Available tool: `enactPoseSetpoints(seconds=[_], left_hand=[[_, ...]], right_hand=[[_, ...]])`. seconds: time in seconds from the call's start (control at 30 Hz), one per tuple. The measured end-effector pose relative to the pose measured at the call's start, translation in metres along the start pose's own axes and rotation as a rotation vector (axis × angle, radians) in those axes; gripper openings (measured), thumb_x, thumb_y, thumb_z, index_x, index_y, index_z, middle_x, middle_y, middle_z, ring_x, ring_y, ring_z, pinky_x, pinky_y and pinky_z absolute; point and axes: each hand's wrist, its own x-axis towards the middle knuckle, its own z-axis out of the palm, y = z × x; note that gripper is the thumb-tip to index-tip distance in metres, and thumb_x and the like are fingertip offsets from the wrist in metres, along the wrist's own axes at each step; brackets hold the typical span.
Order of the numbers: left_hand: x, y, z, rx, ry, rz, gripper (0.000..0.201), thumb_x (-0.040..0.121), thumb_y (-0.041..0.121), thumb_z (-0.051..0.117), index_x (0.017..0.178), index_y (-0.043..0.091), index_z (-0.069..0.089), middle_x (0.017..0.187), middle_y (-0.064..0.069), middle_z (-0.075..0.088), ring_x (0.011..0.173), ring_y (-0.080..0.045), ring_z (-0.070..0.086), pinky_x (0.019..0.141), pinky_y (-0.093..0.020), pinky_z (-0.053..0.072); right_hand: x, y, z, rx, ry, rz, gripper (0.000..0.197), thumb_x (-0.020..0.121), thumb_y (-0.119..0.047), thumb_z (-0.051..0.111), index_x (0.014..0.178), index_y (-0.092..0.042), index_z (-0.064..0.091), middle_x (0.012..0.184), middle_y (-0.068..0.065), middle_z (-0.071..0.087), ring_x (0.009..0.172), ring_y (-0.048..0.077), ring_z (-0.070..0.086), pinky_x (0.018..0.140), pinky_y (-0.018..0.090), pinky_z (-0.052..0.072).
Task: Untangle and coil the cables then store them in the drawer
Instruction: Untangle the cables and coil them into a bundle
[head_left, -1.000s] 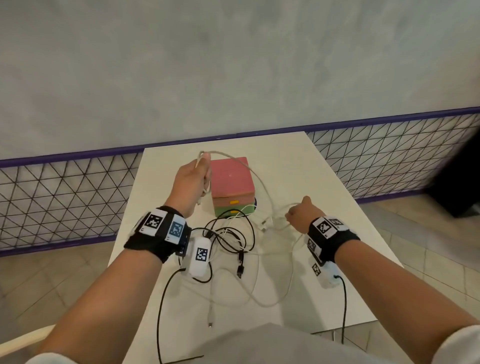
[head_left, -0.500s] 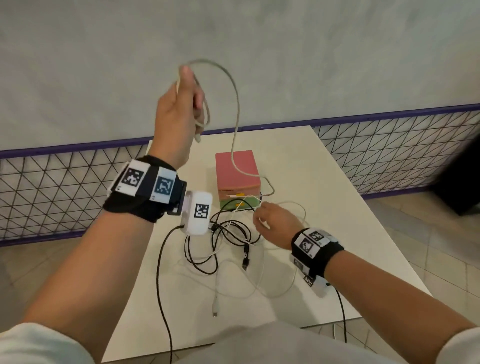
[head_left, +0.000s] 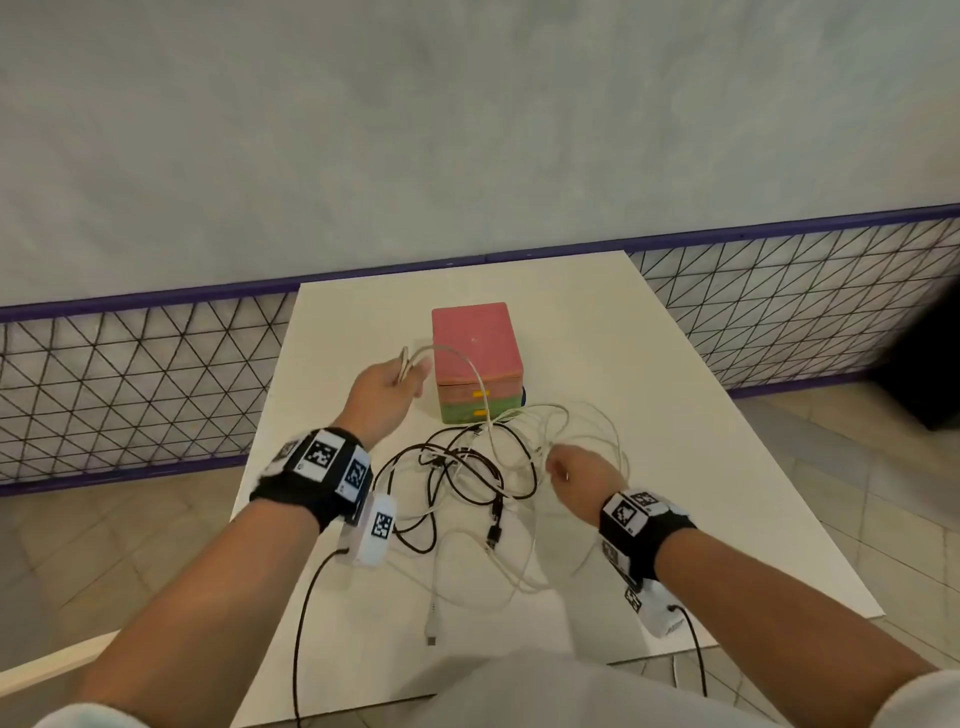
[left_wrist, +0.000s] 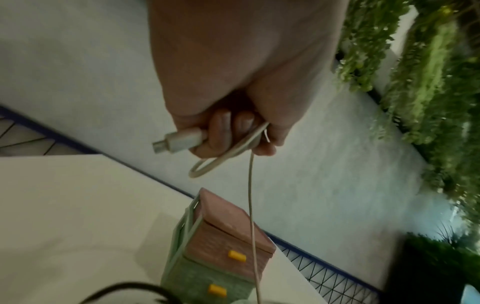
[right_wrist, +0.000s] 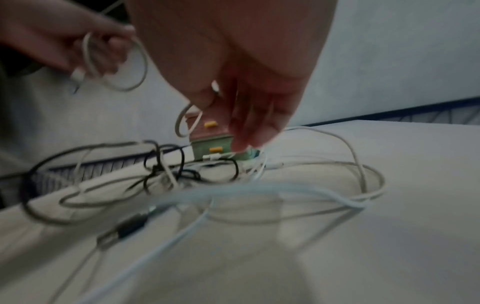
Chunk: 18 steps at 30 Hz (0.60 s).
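Here the left hand clamps its grip on the white cable's plug and first loop, above the surface's middle beside the drawer box. The right hand pinches slack; feed each turn gently, freeing the black cable.

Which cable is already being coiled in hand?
The beige cable: the left hand grips its plug and a loop. The black cable lies tangled on the table.
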Motion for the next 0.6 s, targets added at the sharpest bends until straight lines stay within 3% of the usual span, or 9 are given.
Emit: enactPoseSetpoints(seconds=[0.1,0.2,0.27,0.33,0.37,0.43,0.5,0.53,0.6], left_hand=[[-0.004,-0.011,0.004,0.001,-0.002,-0.015,0.043,0.095,0.041,0.050,0.061,0.014,0.053,0.063,0.000,0.052,0.067,-0.018,0.049,0.064,-0.028,0.036],[-0.007,-0.012,0.004,-0.019,-0.012,-0.005,0.043,0.095,0.040,0.050,0.061,0.015,0.052,0.059,0.002,0.048,0.062,-0.015,0.046,0.062,-0.028,0.035],[-0.007,-0.009,0.002,-0.037,0.005,-0.003,0.043,0.095,0.040,0.050,0.060,0.015,0.051,0.055,0.003,0.040,0.056,-0.014,0.040,0.059,-0.029,0.031],[-0.006,-0.008,-0.002,-0.063,0.035,-0.013,0.043,0.095,0.041,0.051,0.060,0.015,0.051,0.054,0.002,0.038,0.055,-0.014,0.038,0.058,-0.029,0.030],[-0.005,-0.009,-0.003,-0.069,0.043,-0.022,0.043,0.094,0.041,0.051,0.061,0.014,0.052,0.055,0.002,0.039,0.055,-0.014,0.038,0.058,-0.028,0.030],[-0.005,-0.013,-0.004,-0.062,0.027,-0.037,0.044,0.094,0.043,0.051,0.061,0.014,0.052,0.055,0.001,0.041,0.055,-0.015,0.040,0.058,-0.029,0.033],[-0.006,-0.017,-0.001,-0.041,-0.002,-0.053,0.045,0.093,0.046,0.052,0.061,0.014,0.052,0.056,-0.001,0.044,0.055,-0.017,0.042,0.059,-0.028,0.036],[-0.007,-0.018,0.002,-0.036,-0.013,-0.058,0.046,0.093,0.047,0.052,0.061,0.014,0.052,0.058,-0.003,0.045,0.055,-0.017,0.042,0.057,-0.024,0.037],[-0.008,-0.020,0.007,-0.048,-0.013,-0.064,0.046,0.093,0.045,0.051,0.063,0.011,0.052,0.059,-0.005,0.045,0.054,-0.018,0.041,0.049,-0.016,0.035]], right_hand=[[0.011,-0.005,-0.015,0.130,0.303,-0.051,0.047,0.086,-0.016,0.055,0.131,-0.019,0.039,0.132,0.005,0.037,0.077,0.028,0.062,0.068,0.036,0.052],[0.029,-0.010,-0.019,-0.023,0.107,-0.064,0.056,0.087,-0.022,0.055,0.138,-0.029,0.033,0.139,0.007,0.028,0.098,0.028,0.058,0.084,0.043,0.052],[0.039,-0.008,-0.022,-0.227,-0.083,0.027,0.037,0.094,-0.028,0.044,0.130,-0.019,0.049,0.133,0.011,0.040,0.113,0.032,0.051,0.094,0.044,0.046],[0.043,-0.008,-0.034,-0.177,-0.082,0.129,0.039,0.099,-0.034,0.037,0.121,-0.009,0.056,0.127,0.016,0.049,0.113,0.034,0.053,0.094,0.038,0.044],[0.044,-0.009,-0.044,-0.057,0.011,0.165,0.042,0.099,-0.038,0.036,0.115,-0.006,0.058,0.120,0.017,0.055,0.107,0.033,0.056,0.090,0.037,0.044],[0.045,-0.015,-0.068,0.194,0.454,0.148,0.037,0.097,-0.038,0.042,0.096,-0.004,0.057,0.100,0.016,0.061,0.089,0.033,0.059,0.078,0.036,0.045],[0.046,-0.029,-0.095,0.285,0.959,-0.106,0.024,0.094,-0.025,0.050,0.087,-0.002,0.054,0.088,0.017,0.056,0.081,0.030,0.053,0.072,0.036,0.043],[0.045,-0.037,-0.106,0.280,1.096,-0.235,0.019,0.092,-0.018,0.051,0.088,0.000,0.054,0.090,0.018,0.054,0.084,0.028,0.049,0.076,0.032,0.042],[0.045,-0.051,-0.118,0.227,1.119,-0.430,0.012,0.090,-0.007,0.052,0.095,0.003,0.055,0.103,0.022,0.052,0.100,0.025,0.047,0.091,0.021,0.037]])
